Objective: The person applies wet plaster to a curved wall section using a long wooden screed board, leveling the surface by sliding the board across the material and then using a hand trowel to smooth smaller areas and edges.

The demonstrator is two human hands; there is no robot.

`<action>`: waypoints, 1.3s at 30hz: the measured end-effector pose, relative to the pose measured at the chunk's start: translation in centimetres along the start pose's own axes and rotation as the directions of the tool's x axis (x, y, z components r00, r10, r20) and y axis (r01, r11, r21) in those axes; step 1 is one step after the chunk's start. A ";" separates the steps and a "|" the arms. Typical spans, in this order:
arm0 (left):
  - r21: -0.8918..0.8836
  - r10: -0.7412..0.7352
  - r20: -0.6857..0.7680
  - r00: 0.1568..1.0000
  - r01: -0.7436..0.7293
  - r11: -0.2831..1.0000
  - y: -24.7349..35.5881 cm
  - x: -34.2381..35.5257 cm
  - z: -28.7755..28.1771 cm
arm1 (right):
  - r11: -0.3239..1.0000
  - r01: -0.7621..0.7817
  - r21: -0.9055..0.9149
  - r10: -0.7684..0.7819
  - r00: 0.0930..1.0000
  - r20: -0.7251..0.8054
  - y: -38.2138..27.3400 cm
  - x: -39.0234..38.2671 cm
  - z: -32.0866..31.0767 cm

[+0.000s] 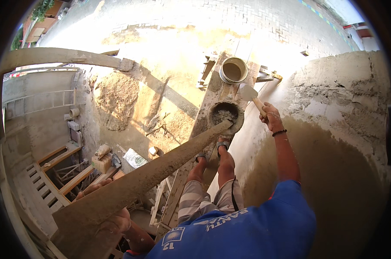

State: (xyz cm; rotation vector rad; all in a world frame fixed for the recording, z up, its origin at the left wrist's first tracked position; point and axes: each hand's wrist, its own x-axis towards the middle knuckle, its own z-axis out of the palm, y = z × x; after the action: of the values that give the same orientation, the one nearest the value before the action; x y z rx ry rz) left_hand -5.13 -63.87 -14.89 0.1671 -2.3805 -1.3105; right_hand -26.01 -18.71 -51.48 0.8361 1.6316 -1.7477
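Observation:
A long flat wooden board [148, 175], smeared with mortar, slants from the lower left to the middle of the head view. My left hand [117, 221] is closed around its near end, fingers curling over the far edge. The other end lies over the rim of a mortar-crusted bucket [237, 128] with wet grey mortar [225, 115] inside. To the right, my right hand [272, 117] grips a trowel [248, 92] by its pale wooden handle. The trowel's blade points up and left, between that bucket and a second bucket [233, 70], whose contents I cannot make out.
My feet stand on a plank scaffold [198, 125] that carries both buckets. Close on the right rises a wall [316, 164] with damp plaster and a rough upper part. Below left are a sand heap [115, 99], wooden frames [76, 179] and a white sack [135, 158]. A beam [66, 56] crosses the upper left.

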 end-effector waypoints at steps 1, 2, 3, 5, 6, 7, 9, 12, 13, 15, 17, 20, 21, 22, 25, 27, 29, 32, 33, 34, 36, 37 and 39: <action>-0.475 -0.042 -0.227 0.973 -0.073 0.877 0.3 0.1 3.0 | 0.987 -0.089 0.137 0.072 0.990 0.122 0.1 -3.5 -0.7; -0.507 -0.081 -0.238 0.968 -0.053 0.860 0.4 -0.3 3.1 | 0.942 -0.198 0.271 0.133 0.961 0.241 0.8 -7.2 -1.6; -0.543 -0.117 -0.246 0.962 -0.037 0.839 0.2 -0.5 3.0 | 0.929 -0.250 0.273 0.183 0.951 0.247 1.0 -11.5 -1.3; -0.528 -0.114 -0.150 0.982 0.018 0.849 0.3 -0.5 2.7 | 0.938 -0.263 0.225 0.198 0.940 0.277 1.2 -18.5 -0.3; -0.523 -0.110 -0.143 0.984 0.019 0.852 0.0 -1.1 2.2 | 0.961 -0.213 0.177 0.154 0.942 0.299 1.2 -21.5 0.3; -0.519 -0.110 -0.137 0.984 0.024 0.854 -0.4 -1.6 1.7 | 0.984 -0.130 0.124 0.094 0.961 0.262 0.5 -24.8 1.6; -0.428 -0.091 -0.145 0.985 0.020 0.904 0.7 -1.3 2.2 | 1.000 0.010 0.012 -0.012 0.982 0.188 -1.1 -30.9 5.2; -0.374 -0.226 -0.069 0.972 0.185 0.909 5.1 1.0 3.2 | 0.916 0.268 -0.298 -0.219 0.957 0.190 -3.3 -37.4 8.9; -0.389 -0.243 -0.050 0.969 0.205 0.898 6.3 1.4 3.7 | 0.916 0.281 -0.286 -0.237 0.955 0.179 -4.7 -39.4 10.1; -0.387 -0.185 -0.034 0.982 0.158 0.908 5.9 1.2 4.7 | 0.448 0.746 -0.493 -0.672 0.645 0.365 -8.3 -43.5 12.3; -0.472 -0.136 0.020 0.990 0.129 0.872 5.6 0.9 5.0 | 0.465 0.751 -0.469 -0.671 0.644 0.367 -10.7 -47.2 13.4; -0.534 -0.074 0.081 0.994 0.106 0.839 5.0 -0.4 5.6 | 0.457 0.797 -0.396 -0.689 0.598 0.409 -13.2 -52.5 14.6; -0.480 -0.031 0.087 0.996 0.069 0.874 5.1 -0.5 5.7 | 0.329 0.857 -0.396 -0.733 0.497 0.465 -13.2 -53.7 14.7; -0.421 0.012 0.096 0.995 0.029 0.907 5.4 -0.7 5.7 | 0.198 0.901 -0.385 -0.761 0.389 0.520 -13.1 -54.9 14.9; -0.463 0.005 0.136 0.991 0.059 0.884 6.5 -1.2 6.2 | 0.080 0.927 -0.366 -0.818 0.271 0.508 -13.2 -57.5 14.8; -0.389 0.042 0.184 0.982 0.033 0.921 8.0 -1.2 6.0 | 0.033 0.914 -0.403 -0.826 0.252 0.504 -13.1 -58.6 14.5; -0.199 0.169 0.184 0.968 -0.132 0.971 8.5 -1.3 5.5 | 0.366 0.772 -0.520 -0.564 0.628 0.536 -12.3 -59.7 13.7; -0.028 0.252 0.249 0.935 -0.253 0.967 9.0 -1.7 4.2 | 0.427 0.725 -0.540 -0.482 0.688 0.543 -6.3 -55.9 11.9; 0.052 0.241 0.296 0.924 -0.268 0.962 9.4 -2.0 3.5 | 0.445 0.710 -0.546 -0.449 0.704 0.550 -4.9 -54.5 11.5; 0.023 0.259 0.336 0.906 -0.283 0.959 9.1 -2.6 4.3 | 0.637 0.619 -0.458 -0.388 0.772 0.504 -3.5 -53.2 10.8; -0.054 -0.016 0.393 0.920 0.040 0.998 8.6 -4.5 3.2 | 0.794 0.502 -0.344 -0.289 0.808 0.513 -2.4 -50.1 10.5; 0.022 -0.013 0.412 0.911 0.004 1.000 7.6 -5.5 2.5 | 0.601 0.656 -0.458 -0.454 0.751 0.480 -1.8 -48.5 10.4; 0.041 0.056 0.356 0.933 -0.075 0.996 6.1 -6.6 1.9 | 0.359 0.712 -0.603 -0.550 0.684 0.480 1.1 -43.9 9.7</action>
State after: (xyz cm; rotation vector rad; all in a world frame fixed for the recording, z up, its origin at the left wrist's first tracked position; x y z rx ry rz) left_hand 0.60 -57.05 -12.70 -0.1470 -2.6949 -1.3389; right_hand 1.72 -28.11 -17.37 -0.4742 2.4497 -1.2138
